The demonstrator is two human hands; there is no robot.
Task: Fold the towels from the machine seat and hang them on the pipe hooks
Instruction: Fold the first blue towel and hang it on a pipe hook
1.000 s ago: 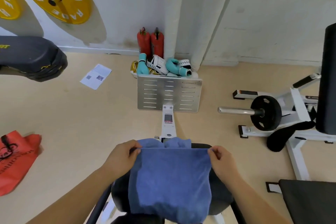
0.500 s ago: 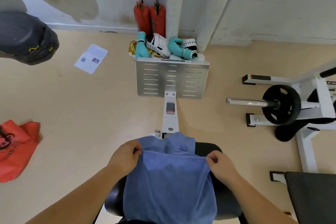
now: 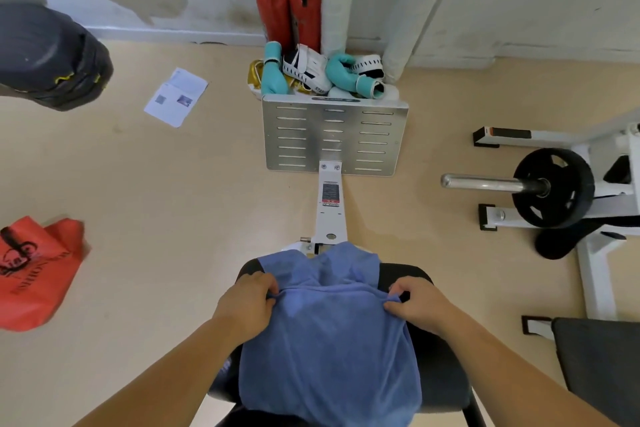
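A blue towel [image 3: 332, 347] lies spread over the black machine seat [image 3: 440, 367] at the bottom centre. Its far end [image 3: 332, 263] is bunched at the front of the seat, beyond my hands. My left hand [image 3: 247, 305] pinches the towel's left edge at a fold line. My right hand [image 3: 417, 302] pinches the right edge at the same line. Both hands rest low, close to the seat. The near end of the towel hangs off the seat toward me. No pipe hooks are in view.
A slotted metal footplate [image 3: 334, 135] on a white beam stands ahead, with boxing gloves [image 3: 322, 71] and two red extinguishers [image 3: 289, 9] behind it. A weight plate on a bar [image 3: 550, 187] is at right, a red bag [image 3: 34, 267] at left, a paper [image 3: 176, 97] on the floor.
My hands have lowered the held towel edge from a raised, taut span down onto the seat. The view has tilted downward and nearer to the seat.
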